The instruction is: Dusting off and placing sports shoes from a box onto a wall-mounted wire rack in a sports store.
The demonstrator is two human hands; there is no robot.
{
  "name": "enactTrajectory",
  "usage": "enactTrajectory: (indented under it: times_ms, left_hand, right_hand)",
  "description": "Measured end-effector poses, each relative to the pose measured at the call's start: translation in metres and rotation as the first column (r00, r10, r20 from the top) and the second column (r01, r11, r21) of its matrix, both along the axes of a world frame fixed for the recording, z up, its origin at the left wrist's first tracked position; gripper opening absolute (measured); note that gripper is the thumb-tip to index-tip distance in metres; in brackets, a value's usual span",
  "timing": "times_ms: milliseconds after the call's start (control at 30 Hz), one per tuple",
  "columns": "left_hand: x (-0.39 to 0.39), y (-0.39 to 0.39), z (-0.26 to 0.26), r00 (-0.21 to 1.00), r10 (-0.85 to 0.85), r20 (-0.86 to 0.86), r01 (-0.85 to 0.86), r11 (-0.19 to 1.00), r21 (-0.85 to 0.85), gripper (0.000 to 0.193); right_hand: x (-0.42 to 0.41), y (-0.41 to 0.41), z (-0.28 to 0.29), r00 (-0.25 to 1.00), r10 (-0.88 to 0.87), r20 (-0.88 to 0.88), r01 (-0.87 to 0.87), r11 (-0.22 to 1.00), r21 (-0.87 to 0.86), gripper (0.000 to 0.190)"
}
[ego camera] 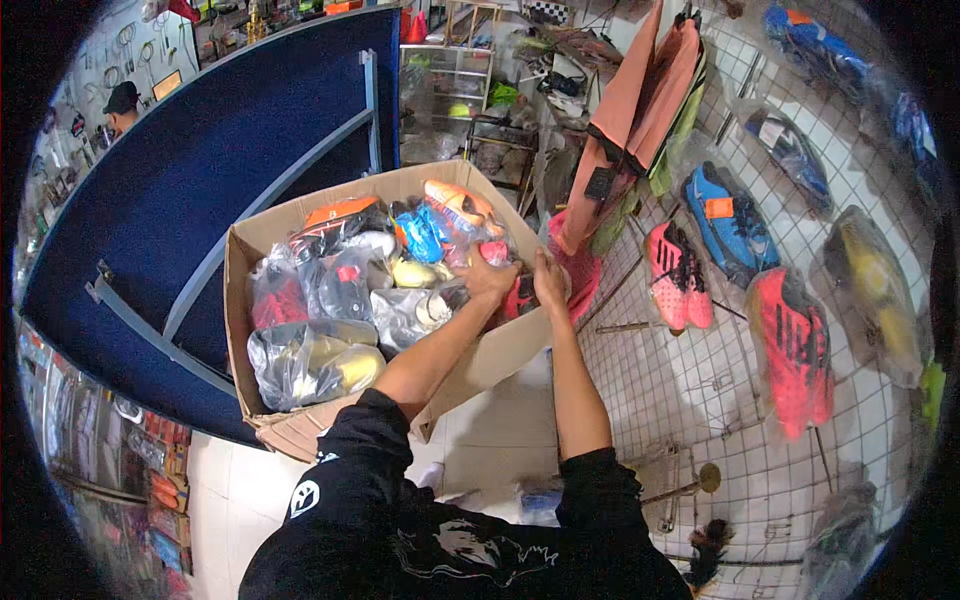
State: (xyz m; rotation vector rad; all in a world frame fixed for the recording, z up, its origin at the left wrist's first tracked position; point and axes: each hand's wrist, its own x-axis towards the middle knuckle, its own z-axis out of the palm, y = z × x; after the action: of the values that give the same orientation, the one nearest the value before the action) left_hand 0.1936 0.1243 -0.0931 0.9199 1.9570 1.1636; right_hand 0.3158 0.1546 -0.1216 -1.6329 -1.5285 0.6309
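Note:
In front of me is an open cardboard box (487,352), filled with sports shoes, many wrapped in clear plastic. My left hand (489,274) reaches inside at the right, touching wrapped shoes beside a pink item (495,251); its fingertips are partly hidden, so any grip is unclear. My right hand (551,281) clasps the box's right wall, next to a red-and-black shoe (519,296). Orange shoes (457,204) and a blue shoe (421,232) lie toward the back. Nearer me are a white shoe in plastic (411,311) and a bagged yellowish pair (319,367).
A large dark-blue panel with grey metal legs (277,165) stands behind and left of the box. On the right, pink shoes (791,345) and blue shoes (731,221) hang on a wire grid (705,390), near salmon-coloured garments (637,112). A person in a cap (122,105) is beyond the panel.

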Motion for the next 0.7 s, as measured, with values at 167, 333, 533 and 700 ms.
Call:
enactTrajectory:
  times_ms: [167,333,533,700]
  left_hand:
    - [-0.044,0.013,-0.011,0.991,0.084,0.103,-0.102,0.978,0.181,0.081]
    - [-0.096,-0.013,0.016,0.850,-0.188,0.491,0.026,0.948,0.319,0.077]
    - [-0.167,-0.071,0.020,0.640,-0.393,0.660,-0.046,0.838,0.544,0.058]
    - [-0.178,-0.134,0.036,0.539,-0.525,0.659,0.018,0.789,0.614,0.065]
  right_hand:
    - [-0.001,0.005,-0.001,0.999,-0.053,0.005,0.052,0.994,0.098,0.058]
    - [0.017,-0.001,-0.003,0.987,0.044,-0.156,-0.009,0.976,0.216,0.058]
    - [0.000,-0.037,0.018,0.843,0.239,-0.482,-0.164,0.967,0.194,0.056]
    - [-0.013,-0.118,0.054,0.465,0.462,-0.755,-0.347,0.880,0.324,0.063]
